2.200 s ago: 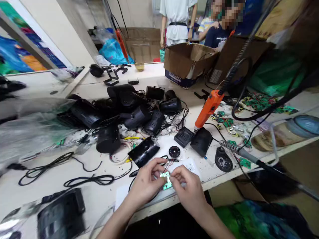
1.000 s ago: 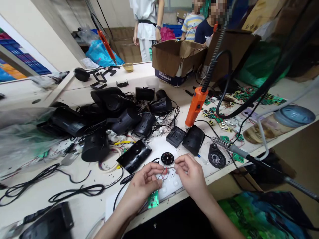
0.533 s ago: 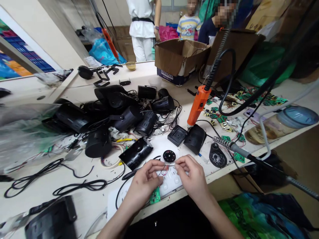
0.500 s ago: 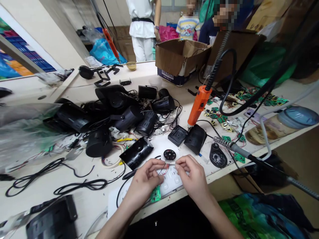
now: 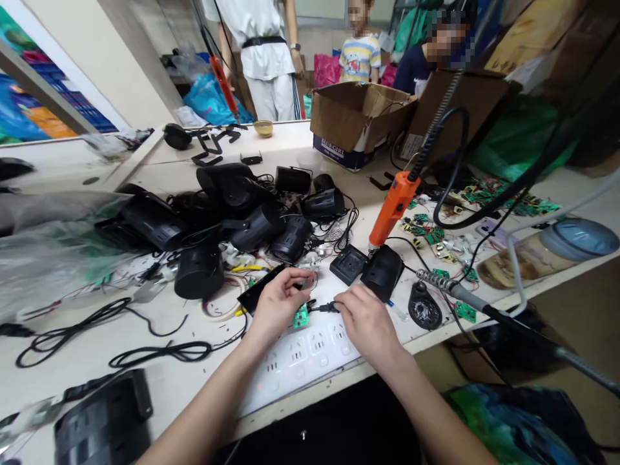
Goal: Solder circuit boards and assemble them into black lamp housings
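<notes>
My left hand (image 5: 279,302) has its fingers closed around a small part with thin red wires (image 5: 314,279), mostly hidden by the fingers. Just below its thumb is a green circuit board (image 5: 301,316). My right hand (image 5: 367,318) pinches the end of a black power plug (image 5: 326,307) on a cord, to the right of the board. Under both hands lies a white power strip (image 5: 310,354) with several sockets and small red lights. A black housing piece (image 5: 252,294) is partly covered by my left hand.
Black lamp housings (image 5: 252,226) with cords are heaped behind my hands. An orange electric screwdriver (image 5: 394,205) hangs at the right, above a black shell (image 5: 382,272). A soldering iron (image 5: 458,289) lies farther right. Several people stand beyond a cardboard box (image 5: 343,123).
My left hand has moved up and away from the table edge with the wired part. My right hand has gone from the white piece by the black disc to the black plug.
</notes>
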Motion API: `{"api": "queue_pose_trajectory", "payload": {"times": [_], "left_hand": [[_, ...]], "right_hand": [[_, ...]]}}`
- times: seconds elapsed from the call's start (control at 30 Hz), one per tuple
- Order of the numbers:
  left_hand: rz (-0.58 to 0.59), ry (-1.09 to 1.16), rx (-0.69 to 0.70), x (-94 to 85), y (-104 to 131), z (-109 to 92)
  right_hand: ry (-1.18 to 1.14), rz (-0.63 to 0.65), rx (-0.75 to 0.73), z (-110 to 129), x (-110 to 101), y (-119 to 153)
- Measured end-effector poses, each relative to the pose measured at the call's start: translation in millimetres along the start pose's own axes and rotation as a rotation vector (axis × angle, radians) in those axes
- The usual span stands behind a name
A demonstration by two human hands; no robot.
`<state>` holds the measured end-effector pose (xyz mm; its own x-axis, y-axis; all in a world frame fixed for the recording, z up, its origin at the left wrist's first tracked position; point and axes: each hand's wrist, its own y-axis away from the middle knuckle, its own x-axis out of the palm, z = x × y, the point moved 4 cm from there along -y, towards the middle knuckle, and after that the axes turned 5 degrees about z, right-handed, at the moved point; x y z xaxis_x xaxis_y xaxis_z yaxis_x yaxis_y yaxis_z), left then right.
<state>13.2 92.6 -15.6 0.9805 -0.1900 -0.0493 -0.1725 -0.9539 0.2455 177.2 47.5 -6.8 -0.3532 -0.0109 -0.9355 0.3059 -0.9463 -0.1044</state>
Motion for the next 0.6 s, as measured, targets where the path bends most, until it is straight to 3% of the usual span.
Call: {"api": "queue_pose_trajectory", "payload": {"times": [0.1,0.27,0.43,0.6], "left_hand": [[0.016,-0.211,0.03,-3.0,3,-3],[0.024,-0.61,0.103,-2.2,14,-15],[0.027,-0.615,0.178,-6.8,23,-21],[0.06,-0.517,0.132,-17.5,20,-18]], "right_hand": [[0.135,0.163,-0.051,11,3,-26],[0.239,0.262,-0.106,29,10,-49],[0.317,0.279,-0.156,24,-2,-41],[0.318,0.316,-0.195,13,-9,-38]]}}
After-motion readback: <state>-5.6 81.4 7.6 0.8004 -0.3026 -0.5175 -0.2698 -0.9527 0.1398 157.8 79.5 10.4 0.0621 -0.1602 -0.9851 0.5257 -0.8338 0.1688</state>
